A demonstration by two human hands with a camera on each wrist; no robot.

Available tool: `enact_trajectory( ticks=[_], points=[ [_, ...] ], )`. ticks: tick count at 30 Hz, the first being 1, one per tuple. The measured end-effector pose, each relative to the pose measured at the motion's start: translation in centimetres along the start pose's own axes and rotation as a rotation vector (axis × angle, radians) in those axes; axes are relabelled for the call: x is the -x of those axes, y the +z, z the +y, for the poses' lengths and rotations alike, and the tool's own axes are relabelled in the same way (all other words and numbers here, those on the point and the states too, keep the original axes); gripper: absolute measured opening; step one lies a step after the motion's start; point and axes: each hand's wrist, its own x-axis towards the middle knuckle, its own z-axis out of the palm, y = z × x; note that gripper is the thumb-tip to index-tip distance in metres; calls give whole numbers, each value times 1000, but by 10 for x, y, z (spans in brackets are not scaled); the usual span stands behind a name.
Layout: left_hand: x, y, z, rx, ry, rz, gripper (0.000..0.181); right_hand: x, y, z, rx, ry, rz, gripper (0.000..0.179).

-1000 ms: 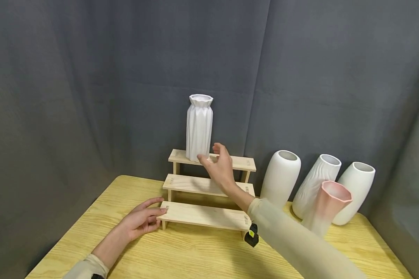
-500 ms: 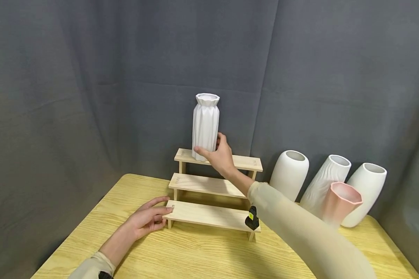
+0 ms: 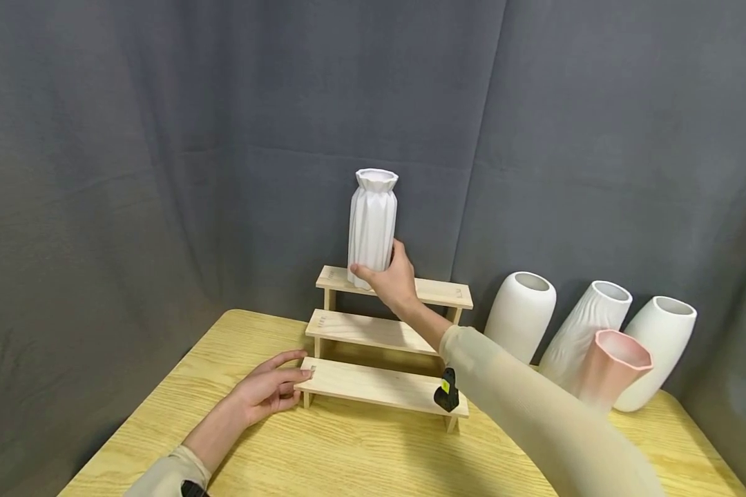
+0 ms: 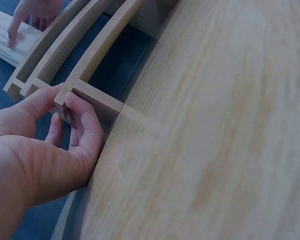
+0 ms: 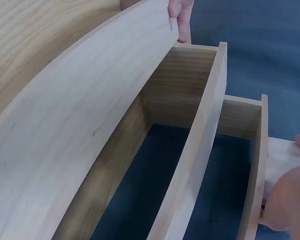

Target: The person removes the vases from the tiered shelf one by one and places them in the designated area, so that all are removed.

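A tall white pleated vase (image 3: 373,217) with a ruffled rim stands upright at the left part of the top step of a three-step wooden stand (image 3: 379,383). My right hand (image 3: 396,281) grips the vase low down, thumb in front and fingers around its right side. With thumb and fingers, my left hand (image 3: 264,392) pinches the left end of the lowest step. The left wrist view shows this pinch on the board's end by the left hand (image 4: 55,145). At the right wrist view's edge, the right hand (image 5: 290,195) lies against the white vase (image 5: 281,160).
On the right of the wooden table (image 3: 323,455) stand a smooth white vase (image 3: 522,310), a wavy-ribbed white vase (image 3: 587,324), another white vase (image 3: 662,345) and a pink-to-white vase (image 3: 615,369) in front. A grey curtain (image 3: 286,103) hangs behind the stand.
A second ago the right hand's fingers were spread apart beside the vase; now they hold it. The left hand stays at the lowest step. The head view has shifted slightly left.
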Motion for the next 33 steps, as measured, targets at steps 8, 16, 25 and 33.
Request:
enact_trajectory(
  ticks=[8, 16, 25, 33],
  points=[
    [1, 1, 3, -2, 9, 7, 68, -2, 0, -2, 19, -17, 28, 82],
    [1, 2, 1, -9, 6, 12, 71, -2, -2, -1, 70, -49, 44, 70],
    [-4, 1, -3, 4, 10, 17, 70, -3, -6, 1, 91, -48, 37, 67],
    [-14, 2, -2, 0, 12, 21, 69, -1, -18, -2, 124, -64, 12, 65]
  ],
)
